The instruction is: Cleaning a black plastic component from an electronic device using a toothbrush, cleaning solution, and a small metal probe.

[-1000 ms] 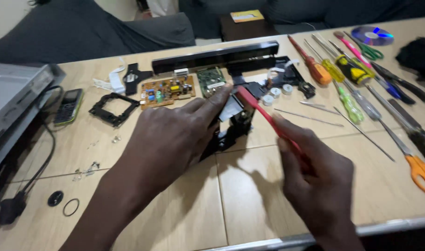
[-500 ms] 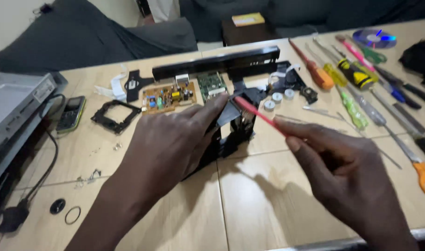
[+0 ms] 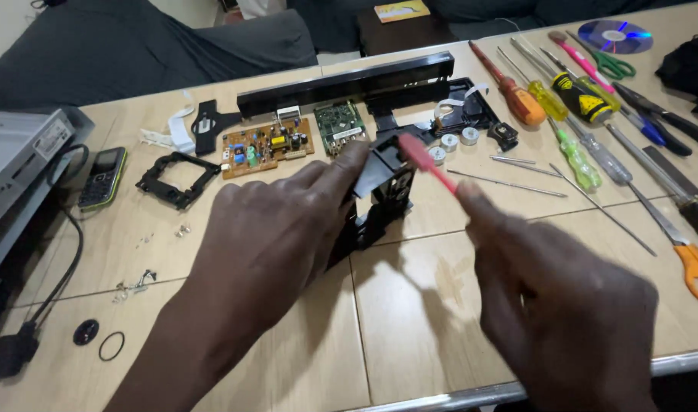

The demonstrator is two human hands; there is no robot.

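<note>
My left hand [image 3: 269,236] grips a black plastic drive frame [image 3: 383,191] that stands tilted on the tiled table [image 3: 410,336]. My thumb and fingers wrap its upper left edge. My right hand [image 3: 555,305] holds a thin red tool [image 3: 429,164] whose tip touches the top of the black frame. The right hand is blurred. Behind the frame lie a brown circuit board [image 3: 265,145] and a green circuit board [image 3: 339,122].
Several screwdrivers [image 3: 517,91], orange-handled scissors [image 3: 696,263] and a disc [image 3: 614,36] lie at right. A long black panel [image 3: 349,80] is at the back. A phone [image 3: 103,177], a grey device case [image 3: 17,152], a cable and loose screws [image 3: 139,281] are at left.
Both hands and the black frame have stayed close together; the red tool's tip has moved slightly along the frame's top. The view has shifted a little.
</note>
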